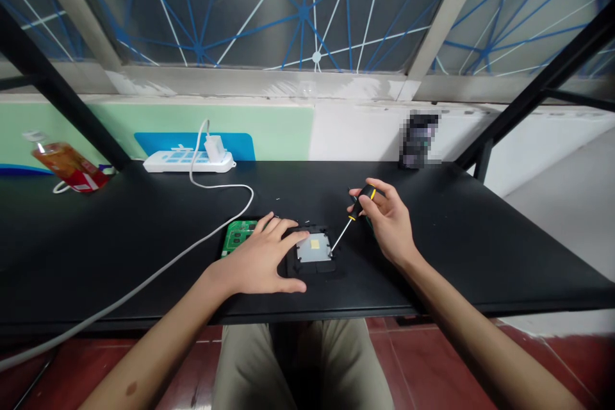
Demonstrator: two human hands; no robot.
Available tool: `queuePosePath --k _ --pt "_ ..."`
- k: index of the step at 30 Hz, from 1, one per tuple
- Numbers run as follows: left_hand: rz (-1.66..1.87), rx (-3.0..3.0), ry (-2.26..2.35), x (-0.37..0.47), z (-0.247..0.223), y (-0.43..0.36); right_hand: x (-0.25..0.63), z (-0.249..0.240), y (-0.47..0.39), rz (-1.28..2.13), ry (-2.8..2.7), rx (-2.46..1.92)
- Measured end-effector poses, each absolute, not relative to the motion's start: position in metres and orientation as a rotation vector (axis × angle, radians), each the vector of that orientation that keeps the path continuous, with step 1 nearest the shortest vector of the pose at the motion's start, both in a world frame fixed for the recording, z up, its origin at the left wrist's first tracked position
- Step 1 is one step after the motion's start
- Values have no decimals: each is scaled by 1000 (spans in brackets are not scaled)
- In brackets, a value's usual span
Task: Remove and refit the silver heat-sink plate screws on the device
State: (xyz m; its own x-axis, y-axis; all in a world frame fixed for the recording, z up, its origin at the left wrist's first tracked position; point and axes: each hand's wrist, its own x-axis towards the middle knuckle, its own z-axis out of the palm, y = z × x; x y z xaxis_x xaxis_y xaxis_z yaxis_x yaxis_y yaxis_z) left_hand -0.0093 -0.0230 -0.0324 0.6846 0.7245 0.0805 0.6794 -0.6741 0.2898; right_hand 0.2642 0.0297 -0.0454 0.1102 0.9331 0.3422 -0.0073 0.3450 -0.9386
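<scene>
A screwdriver with a black and yellow handle is gripped in my right hand. Its thin metal shaft slants down to the left, and the tip meets the right edge of a silver metal plate. That plate, with a small yellowish square at its middle, sits in a flat black housing. My left hand lies with fingers spread over the housing's left side, a fingertip at the plate's upper left. Partly under this hand is a green circuit board.
On the black table, a white cable runs from a plug in the white power strip towards the lower left. A drink bottle leans at the far left. A blurred-out dark object stands by the wall. Tiny bits lie behind the housing.
</scene>
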Motion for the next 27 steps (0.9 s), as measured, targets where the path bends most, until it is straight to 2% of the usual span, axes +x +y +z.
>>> queuePosePath --k 27 --pt "252 2670 1128 -10 -31 -25 266 -41 26 907 -1240 -999"
